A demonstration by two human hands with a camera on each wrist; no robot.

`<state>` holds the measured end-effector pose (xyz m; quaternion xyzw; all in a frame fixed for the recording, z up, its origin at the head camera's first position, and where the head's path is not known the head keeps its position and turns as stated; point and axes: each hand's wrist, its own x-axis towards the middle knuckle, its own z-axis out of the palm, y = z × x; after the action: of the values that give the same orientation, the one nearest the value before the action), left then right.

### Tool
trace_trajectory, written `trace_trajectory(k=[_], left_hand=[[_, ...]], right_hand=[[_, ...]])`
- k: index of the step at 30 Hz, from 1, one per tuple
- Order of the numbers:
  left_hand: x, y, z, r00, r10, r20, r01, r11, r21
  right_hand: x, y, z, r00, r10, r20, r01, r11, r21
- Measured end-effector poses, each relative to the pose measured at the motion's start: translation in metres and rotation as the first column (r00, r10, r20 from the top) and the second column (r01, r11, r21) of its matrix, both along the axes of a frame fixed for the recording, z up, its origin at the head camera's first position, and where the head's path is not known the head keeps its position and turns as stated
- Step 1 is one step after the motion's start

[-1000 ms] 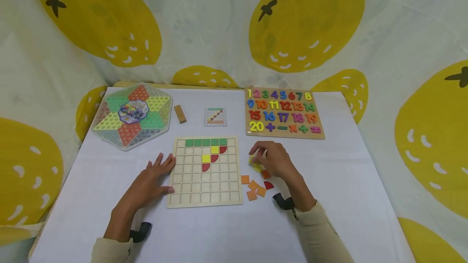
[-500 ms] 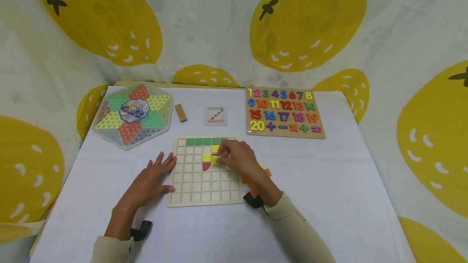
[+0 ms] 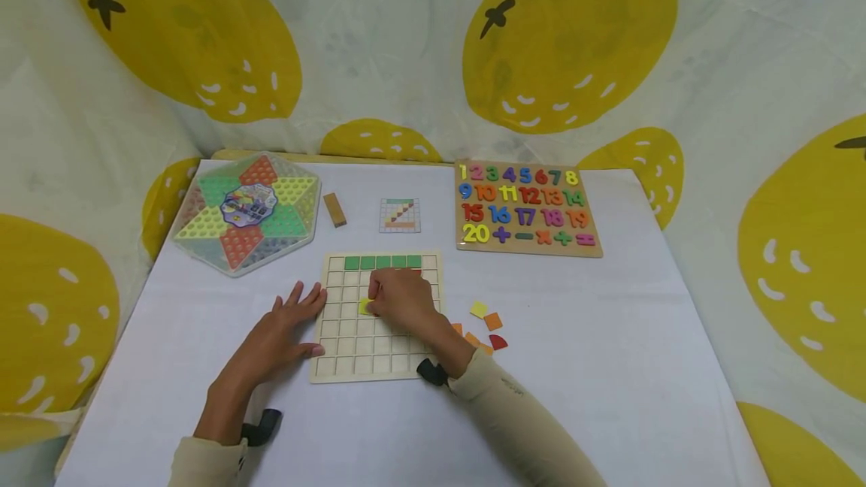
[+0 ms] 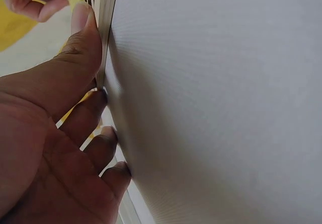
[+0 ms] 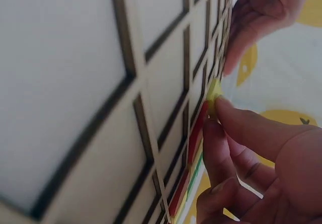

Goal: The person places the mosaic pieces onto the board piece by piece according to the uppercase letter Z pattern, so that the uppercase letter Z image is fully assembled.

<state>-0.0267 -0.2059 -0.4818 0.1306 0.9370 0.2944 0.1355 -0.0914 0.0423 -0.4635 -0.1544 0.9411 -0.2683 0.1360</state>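
Observation:
A wooden grid board lies on the white table, with a row of green square tiles along its top. My right hand is over the board's middle, pinching a yellow square tile between thumb and fingers. In the right wrist view that tile is at the grid, just beside a red quarter-round tile. The hand hides most of the yellow and red tiles in the head view. At the board's left edge rests my left hand, its fingers spread and its thumb on the rim.
Right of the board lie several orange tiles, a yellow tile and a red quarter-round. Behind it are a pattern card, a wooden block, a hexagonal star board and a number puzzle.
My right hand has picked up a yellow tile from the loose pieces and carried it left across the board. The left hand has stayed at the board's edge.

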Motion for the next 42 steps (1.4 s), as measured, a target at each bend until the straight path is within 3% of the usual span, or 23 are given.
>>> trace_trajectory(k=[7, 14, 22, 28, 35, 42], left_hand=[[0.000, 0.000, -0.001, 1.000, 0.005, 0.004, -0.005, 1.000, 0.007], [0.000, -0.001, -0.001, 1.000, 0.004, 0.000, -0.004, 1.000, 0.008], [0.001, 0.000, -0.001, 1.000, 0.008, -0.016, -0.008, 1.000, -0.002], [0.000, 0.000, -0.003, 1.000, 0.013, -0.010, -0.013, 1.000, 0.003], [0.001, 0.000, -0.005, 1.000, 0.016, 0.005, -0.016, 1.000, 0.000], [0.000, 0.000, -0.006, 1.000, 0.011, -0.002, -0.011, 1.000, -0.001]], right_hand=[[0.000, -0.003, -0.002, 0.999, 0.035, 0.014, -0.035, 0.998, 0.045], [-0.001, 0.014, 0.000, 0.999, 0.035, 0.035, -0.032, 0.996, -0.086], [-0.001, 0.054, 0.015, 0.997, -0.076, 0.015, 0.077, 0.982, -0.175], [0.004, 0.092, 0.025, 0.986, -0.162, 0.041, 0.167, 0.973, -0.161], [0.012, 0.135, 0.022, 0.964, -0.256, 0.065, 0.262, 0.958, -0.114], [0.022, 0.169, 0.011, 0.950, -0.296, 0.099, 0.302, 0.952, -0.052]])
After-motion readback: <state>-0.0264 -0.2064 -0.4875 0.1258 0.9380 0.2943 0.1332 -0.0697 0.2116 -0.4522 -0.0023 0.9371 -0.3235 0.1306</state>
